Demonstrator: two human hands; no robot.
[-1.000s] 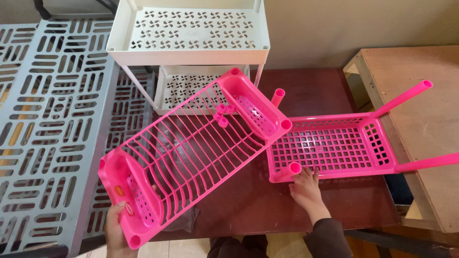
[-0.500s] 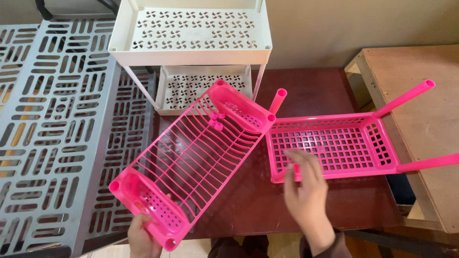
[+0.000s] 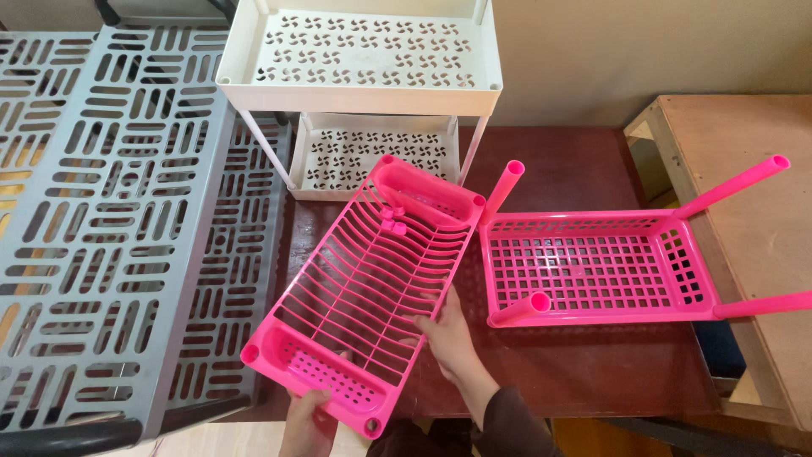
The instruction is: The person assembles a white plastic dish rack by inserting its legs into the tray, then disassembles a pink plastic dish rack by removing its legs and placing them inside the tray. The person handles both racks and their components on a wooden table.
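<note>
A pink plastic dish rack [image 3: 364,288] with ribbed slots lies slanted over a dark red table [image 3: 592,372]. My left hand [image 3: 306,421] grips its near end from below. My right hand [image 3: 447,334] holds its right long edge, fingers curled onto the rim. To the right lies a pink perforated tray [image 3: 592,269] upside down, with several tube legs [image 3: 514,182] sticking up and out. The rack's far end almost touches that tray's left corner.
A white two-tier perforated shelf unit [image 3: 364,59] stands at the back of the table. A grey slotted rack [image 3: 110,228] fills the left side. A wooden table [image 3: 744,195] stands at the right, with two pink legs reaching over it.
The dish rack has swung down and toward me. My right hand left the pink tray's near leg and took hold of the rack's right edge. My left hand moved right along the near end.
</note>
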